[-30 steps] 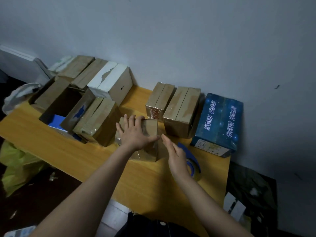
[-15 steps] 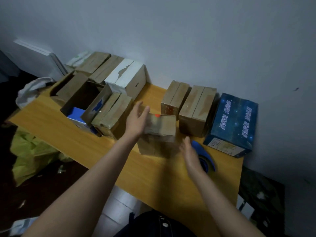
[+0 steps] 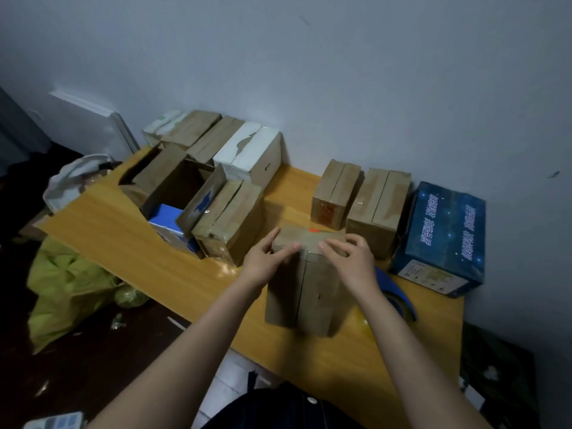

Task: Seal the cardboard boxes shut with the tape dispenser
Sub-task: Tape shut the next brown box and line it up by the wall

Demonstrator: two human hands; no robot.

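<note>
Left grip: grasps the upper left edge of the cardboard box, fingers along its top, thumb on the near face.
Right grip: grasps the upper right edge of the same box, fingers curled over the top, thumb tip close to the left thumb.
Cardboard box: stands on end on the bench, near the front edge; a dark vertical seam between two flaps runs down its near face, and there is a small red mark at its far top edge.
Tape dispenser: blue, lies on the bench just right of the box, partly hidden behind the right forearm; no grip touches it.
Yellow-green bag: on the floor, left of the bench.
Taped box: just left of the held box.
Open box: beside it, flaps up, with something blue inside.
Blue printed box: at the right end of the bench.
Two closed brown boxes: behind the held box, side by side.
White box: far left, against the wall, with more brown boxes beside it.
</note>
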